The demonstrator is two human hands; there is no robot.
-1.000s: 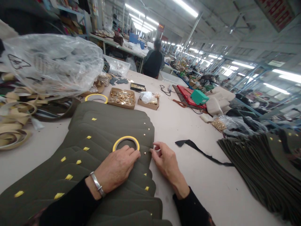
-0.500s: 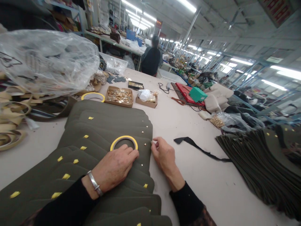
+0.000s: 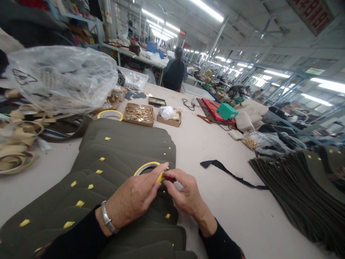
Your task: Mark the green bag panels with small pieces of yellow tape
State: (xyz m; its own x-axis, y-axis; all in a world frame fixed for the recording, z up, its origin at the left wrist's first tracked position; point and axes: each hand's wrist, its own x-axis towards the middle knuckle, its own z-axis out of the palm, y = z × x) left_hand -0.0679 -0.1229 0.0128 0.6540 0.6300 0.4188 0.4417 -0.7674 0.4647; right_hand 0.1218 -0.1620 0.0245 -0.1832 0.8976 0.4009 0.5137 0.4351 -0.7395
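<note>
My left hand [image 3: 137, 190] grips a roll of yellow tape [image 3: 147, 166] above a spread of overlapping dark olive fabric pieces [image 3: 126, 140]. Thumb and fingers of my right hand [image 3: 185, 189] are pinched together at the right side of the roll, by the tape's edge. Whether a loose tape end sits between them is too small to tell. Small yellow tape bits [image 3: 99, 172] dot the fabric, and tiny shiny metal studs [image 3: 164, 154] run near its right edge.
Behind the fabric are another tape roll [image 3: 110, 114], a box of gold metal parts [image 3: 138, 124] and a second small box [image 3: 169, 121]. A black strip [image 3: 229, 172] lies right, beside stacked olive pieces [image 3: 299, 183]. Plastic bag [image 3: 64, 79] at left; a person [image 3: 174, 72] sits beyond.
My right hand has moved left from the fabric's edge to the tape roll. My left hand has lifted and tilted the roll, shifting it slightly right.
</note>
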